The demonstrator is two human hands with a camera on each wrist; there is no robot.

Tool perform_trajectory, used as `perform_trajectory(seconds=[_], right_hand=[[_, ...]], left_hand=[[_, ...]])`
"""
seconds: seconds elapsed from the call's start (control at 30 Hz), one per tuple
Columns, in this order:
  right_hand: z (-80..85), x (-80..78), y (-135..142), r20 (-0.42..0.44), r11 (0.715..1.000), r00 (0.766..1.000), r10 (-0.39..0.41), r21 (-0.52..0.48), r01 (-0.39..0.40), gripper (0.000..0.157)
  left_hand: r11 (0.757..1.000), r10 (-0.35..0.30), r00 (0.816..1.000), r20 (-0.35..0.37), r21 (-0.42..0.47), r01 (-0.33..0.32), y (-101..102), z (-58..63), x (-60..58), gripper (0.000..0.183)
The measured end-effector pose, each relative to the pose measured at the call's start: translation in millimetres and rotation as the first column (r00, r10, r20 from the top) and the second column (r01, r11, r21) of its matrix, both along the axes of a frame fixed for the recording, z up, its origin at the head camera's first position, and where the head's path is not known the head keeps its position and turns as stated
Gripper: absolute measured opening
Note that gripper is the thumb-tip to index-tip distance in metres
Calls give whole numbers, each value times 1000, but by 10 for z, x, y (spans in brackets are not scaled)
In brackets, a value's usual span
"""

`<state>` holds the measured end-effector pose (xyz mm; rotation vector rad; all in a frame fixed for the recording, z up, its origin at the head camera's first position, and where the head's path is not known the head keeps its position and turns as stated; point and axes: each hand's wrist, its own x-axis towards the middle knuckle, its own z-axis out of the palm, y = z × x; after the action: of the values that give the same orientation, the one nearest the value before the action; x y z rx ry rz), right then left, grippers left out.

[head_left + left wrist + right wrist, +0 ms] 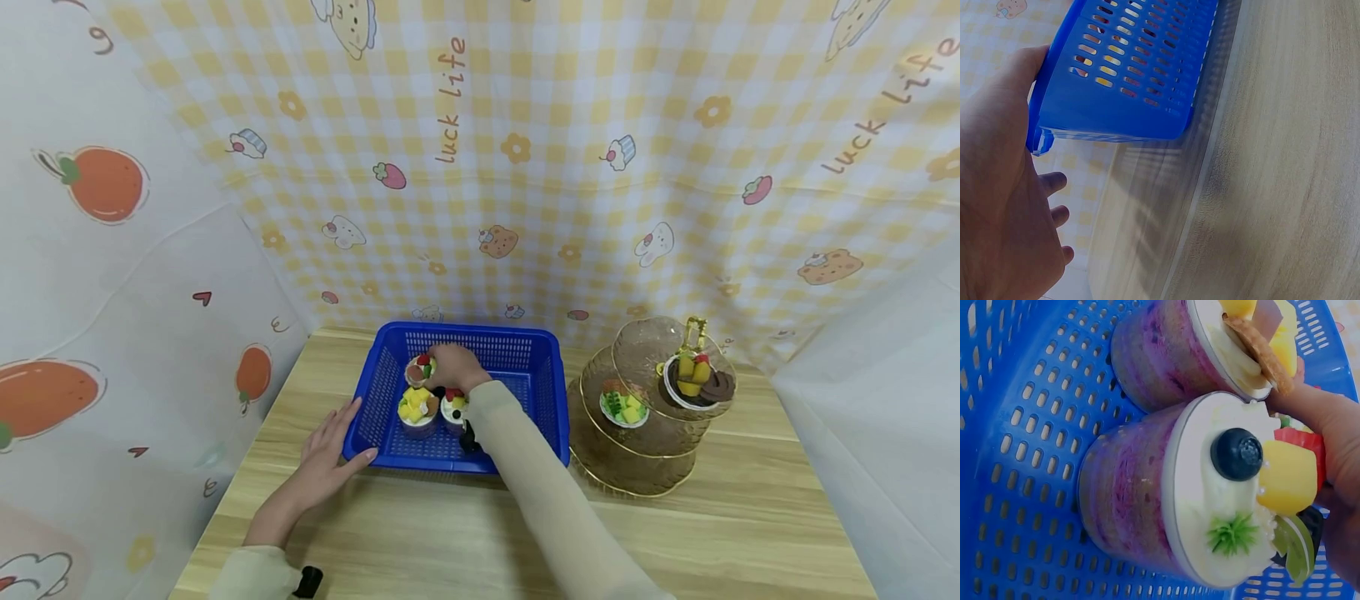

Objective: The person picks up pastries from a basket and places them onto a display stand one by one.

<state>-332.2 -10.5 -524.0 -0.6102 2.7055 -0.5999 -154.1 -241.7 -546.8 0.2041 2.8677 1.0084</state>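
A blue plastic basket holds several model dessert cups. My right hand reaches in and grips a small fruit-topped dessert cup at the back left, its red and green topping by the fingertips. In front stand a cup with yellow cubes and a cream-topped cup with a blueberry and green sprig. The right wrist view shows my right hand behind these two, its grasp mostly hidden. My left hand rests at the basket's front left corner, fingers extended and spread, the thumb touching the rim.
Right of the basket stands a tiered, gold-rimmed tray stand. Its top tier bears a chocolate-and-fruit cup, and a green-and-yellow topped cup sits on a lower tier. The wooden table meets a checked cloth behind.
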Motion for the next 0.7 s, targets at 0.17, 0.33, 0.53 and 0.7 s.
perform_trajectory(seconds=[0.17, 0.33, 0.53, 0.7], right_hand=[[25, -8, 65, -30, 999, 1000, 7, -39, -8, 53], [159, -11, 121, -65, 995, 998, 5, -95, -11, 65], [370, 15, 158, -111, 984, 994, 9, -176, -29, 72], [492, 83, 227, -120, 970, 993, 2, -242, -31, 74]], left_hand=[[1000, -2, 1000, 10, 7, 2, 0, 6, -4, 88], [1000, -2, 1000, 25, 6, 2, -6, 4, -8, 88], [1000, 0, 999, 38, 1, 0, -13, 21, -11, 88], [1000, -1, 1000, 31, 0, 1, -9, 28, -14, 88]])
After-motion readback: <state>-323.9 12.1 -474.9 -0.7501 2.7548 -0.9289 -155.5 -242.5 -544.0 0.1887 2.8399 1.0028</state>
